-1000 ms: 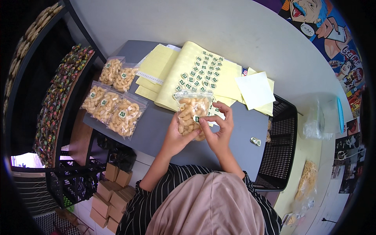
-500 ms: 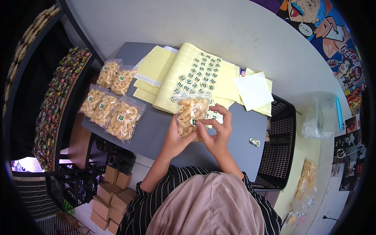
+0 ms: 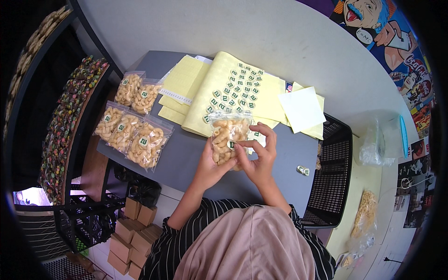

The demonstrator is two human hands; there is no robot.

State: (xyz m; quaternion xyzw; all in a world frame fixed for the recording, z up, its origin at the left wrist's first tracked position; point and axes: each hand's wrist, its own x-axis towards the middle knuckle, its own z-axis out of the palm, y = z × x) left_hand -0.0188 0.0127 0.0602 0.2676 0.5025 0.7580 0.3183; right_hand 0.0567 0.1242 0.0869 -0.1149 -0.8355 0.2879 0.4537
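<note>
A clear zip bag of pale, curved puffed snacks [image 3: 227,131] is held upright over the near middle of the table. My left hand [image 3: 208,164] grips its lower left side, with the thumb across the bottom front. My right hand [image 3: 260,161] is at the right side; its thumb presses beside a round white-and-green sticker [image 3: 231,145] on the bag's front, and its bent index finger reaches the right edge. How the other right fingers lie is partly hidden. Behind the bag lies a yellow backing sheet [image 3: 205,93] with rows of the same round stickers.
Several filled snack bags [image 3: 144,144] lie at the table's left. Yellow sheets [image 3: 186,74] and a white square sheet [image 3: 302,109] lie toward the wall. A small crumpled piece [image 3: 303,170] sits near the right edge, beside a black crate [image 3: 333,182]. Brown boxes [image 3: 126,231] stand lower left.
Almost nothing differs. The bag has tipped very slightly, while both hands keep their places on it with the right thumb still at the sticker.
</note>
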